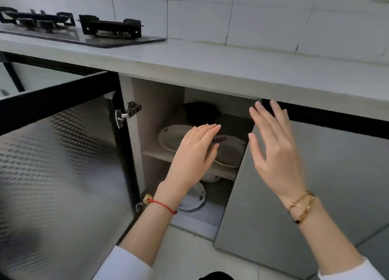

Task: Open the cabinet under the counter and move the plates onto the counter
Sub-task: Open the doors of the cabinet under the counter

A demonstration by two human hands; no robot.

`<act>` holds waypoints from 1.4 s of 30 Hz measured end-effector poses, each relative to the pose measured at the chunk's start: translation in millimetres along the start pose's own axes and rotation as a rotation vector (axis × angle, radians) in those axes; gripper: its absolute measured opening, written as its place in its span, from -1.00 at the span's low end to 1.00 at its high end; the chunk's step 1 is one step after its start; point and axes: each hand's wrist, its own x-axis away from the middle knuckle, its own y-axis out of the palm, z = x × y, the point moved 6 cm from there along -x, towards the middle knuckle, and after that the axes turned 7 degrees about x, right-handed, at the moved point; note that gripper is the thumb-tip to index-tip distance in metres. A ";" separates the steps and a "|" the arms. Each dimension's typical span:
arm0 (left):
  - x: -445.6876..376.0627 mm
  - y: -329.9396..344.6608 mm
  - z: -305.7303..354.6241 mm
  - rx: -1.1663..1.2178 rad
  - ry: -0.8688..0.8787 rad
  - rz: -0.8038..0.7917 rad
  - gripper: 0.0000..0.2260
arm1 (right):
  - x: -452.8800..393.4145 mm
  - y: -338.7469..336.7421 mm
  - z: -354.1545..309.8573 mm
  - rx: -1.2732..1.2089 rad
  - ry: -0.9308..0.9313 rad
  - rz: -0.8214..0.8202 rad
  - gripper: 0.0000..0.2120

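The cabinet under the grey counter stands with its left door swung wide open and its right door partly open. On the cabinet's middle shelf lie white plates, one overlapping another. A further white plate leans on the cabinet floor below. My left hand reaches into the opening with straight fingers, just in front of the shelf plates and holding nothing. My right hand hovers open at the top edge of the right door.
A dark round object sits at the back of the shelf. A black gas hob lies on the counter at the left; the counter stretch to its right is bare. White wall tiles rise behind. The open left door juts out at my left.
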 end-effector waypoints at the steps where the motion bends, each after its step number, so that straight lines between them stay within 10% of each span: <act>1: -9.2 7.0 4.6 0.021 0.012 -0.007 -0.62 | -1.1 -1.9 4.7 0.019 0.005 0.002 -0.57; 42: 35.3 9.1 99.3 0.594 0.349 0.007 -0.66 | 74.2 -103.4 -36.4 0.154 0.035 0.084 -0.59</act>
